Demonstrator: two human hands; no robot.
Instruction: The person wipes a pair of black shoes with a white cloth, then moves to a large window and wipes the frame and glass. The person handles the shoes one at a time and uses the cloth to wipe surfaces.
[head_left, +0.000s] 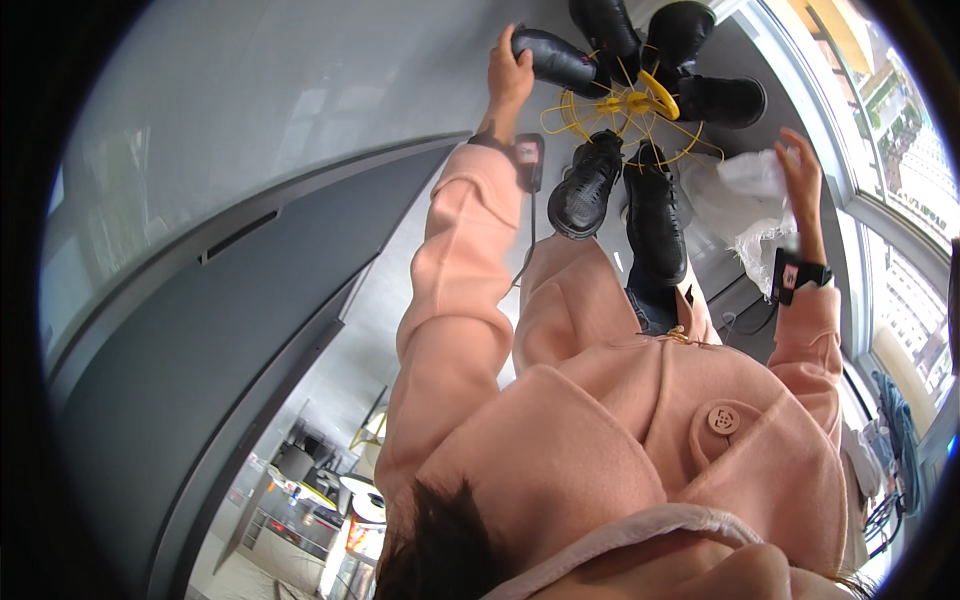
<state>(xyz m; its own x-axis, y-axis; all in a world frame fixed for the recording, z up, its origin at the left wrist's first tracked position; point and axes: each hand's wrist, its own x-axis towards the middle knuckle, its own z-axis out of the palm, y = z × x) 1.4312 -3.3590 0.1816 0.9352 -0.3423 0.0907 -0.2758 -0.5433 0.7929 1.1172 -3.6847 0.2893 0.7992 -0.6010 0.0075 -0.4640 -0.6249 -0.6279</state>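
My left hand, at the upper left, grips the outer end of a black leather shoe. That shoe's other end rests against a round yellow wire rack with a thick yellow hook. More black shoes ring the rack, among them a perforated lace-up and a smooth lace-up, both with toes towards me. My right hand is at the right by the window, fingers apart and slightly curled. White translucent plastic lies right beside its fingers; whether they touch is unclear.
A glossy grey wall and a dark grey panel run along the left. Window frames stand close on the right. Black cables trail from small boxes at my wrists. A cluttered room shows at the lower left.
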